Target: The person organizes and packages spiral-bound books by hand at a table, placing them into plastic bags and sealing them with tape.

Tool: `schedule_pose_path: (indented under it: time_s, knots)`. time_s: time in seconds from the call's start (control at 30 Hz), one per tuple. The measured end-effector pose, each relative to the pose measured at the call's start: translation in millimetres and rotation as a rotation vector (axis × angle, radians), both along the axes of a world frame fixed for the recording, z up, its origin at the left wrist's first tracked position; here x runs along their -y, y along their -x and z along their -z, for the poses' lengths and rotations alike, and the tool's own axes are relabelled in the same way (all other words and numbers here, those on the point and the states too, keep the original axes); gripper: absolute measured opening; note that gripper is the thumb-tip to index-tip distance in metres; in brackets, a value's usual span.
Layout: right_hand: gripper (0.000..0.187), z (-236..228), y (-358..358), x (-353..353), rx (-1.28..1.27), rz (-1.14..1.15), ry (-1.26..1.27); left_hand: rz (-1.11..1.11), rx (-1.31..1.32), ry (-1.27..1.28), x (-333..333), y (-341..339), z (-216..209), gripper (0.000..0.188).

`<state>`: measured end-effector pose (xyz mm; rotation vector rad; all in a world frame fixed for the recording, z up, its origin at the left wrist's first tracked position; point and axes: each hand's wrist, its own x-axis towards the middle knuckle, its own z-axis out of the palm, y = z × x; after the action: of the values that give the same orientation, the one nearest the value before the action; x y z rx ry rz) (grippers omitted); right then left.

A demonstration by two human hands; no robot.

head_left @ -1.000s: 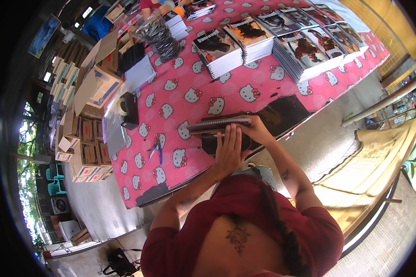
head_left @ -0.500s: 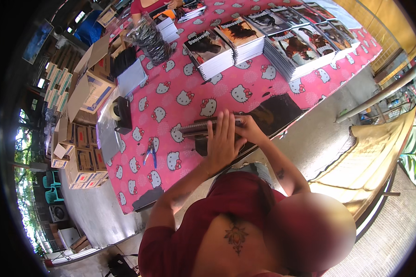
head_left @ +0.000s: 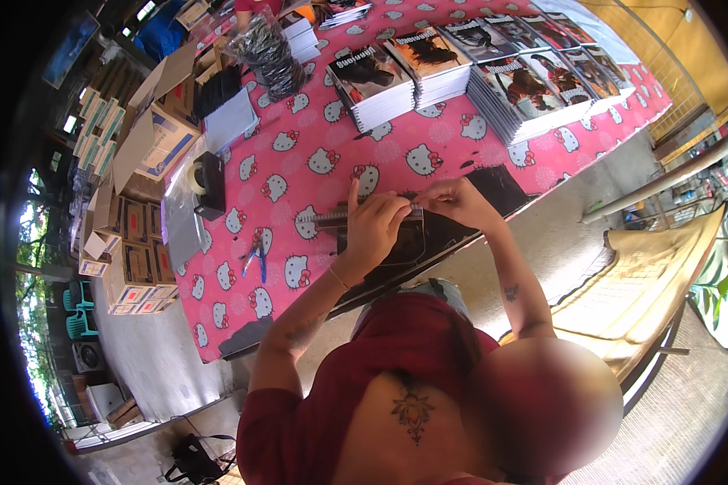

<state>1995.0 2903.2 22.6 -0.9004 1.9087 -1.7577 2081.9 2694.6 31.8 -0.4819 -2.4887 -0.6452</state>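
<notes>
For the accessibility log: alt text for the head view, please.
A person's left hand and right hand grip a stack of thin dark booklets on edge over a pink cat-patterned tablecloth. Piles of magazines, a tape dispenser and cardboard boxes lie around.

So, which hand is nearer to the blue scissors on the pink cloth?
Left. The left hand rests on the spiral-bound stack, just right of the scissors. The right hand grips the stack's far end, farther away.

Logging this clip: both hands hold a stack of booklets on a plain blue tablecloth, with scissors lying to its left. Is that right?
Not quite. The head view shows the tablecloth pink with white cat faces, not plain blue. Otherwise yes: left hand and right hand hold the booklets, scissors to their left.
</notes>
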Motion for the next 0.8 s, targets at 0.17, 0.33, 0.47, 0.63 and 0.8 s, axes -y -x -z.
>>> schedule_pose_path:
  time_s: [0.17, 0.33, 0.47, 0.63, 0.8]
  knots:
    - [0.011, -3.5, 3.9, 2.4, -0.052, -0.033, -0.044, -0.023, -0.054, -0.023, -1.5, -2.5, 0.8, 0.012]
    - [0.008, 3.7, -18.1, 21.0, -0.418, 0.195, -0.019, -0.046, 0.035, -0.001, -2.8, -9.8, -1.8, 0.014]
    - [0.015, 16.0, -43.5, 41.5, -0.493, 0.513, 0.036, -0.071, 0.053, 0.021, -3.9, -18.7, -3.3, 0.019]
    - [0.033, 17.0, -54.3, 28.7, -0.475, 0.388, 0.018, -0.199, -0.125, -0.122, 22.2, -41.2, -9.6, 0.032]
    - [0.026, 29.0, -66.1, 39.2, -0.519, 0.591, -0.039, -0.768, -0.022, -0.136, 173.5, -89.9, 49.8, 0.049]
